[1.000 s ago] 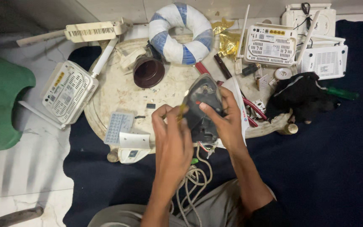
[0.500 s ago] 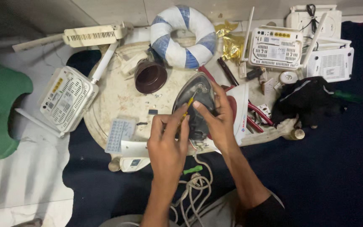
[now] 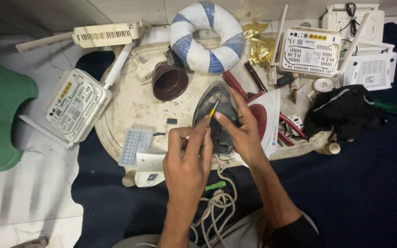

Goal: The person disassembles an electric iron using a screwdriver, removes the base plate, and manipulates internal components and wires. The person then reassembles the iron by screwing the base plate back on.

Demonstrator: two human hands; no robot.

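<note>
We see the left hand (image 3: 187,158) pinching a thin yellow screwdriver (image 3: 213,109), tip up-right on the dark iron soleplate (image 3: 217,115); the right hand (image 3: 242,131) clasps the iron's right edge; soleplate long axis points away, on the round table (image 3: 129,110).

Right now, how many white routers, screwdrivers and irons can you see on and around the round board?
White routers: 4, at left, top left, top right and far right.
Screwdrivers: 1, yellow-handled, in the left hand.
Irons: 1, steadied by the right hand.
Total: 6.
</note>
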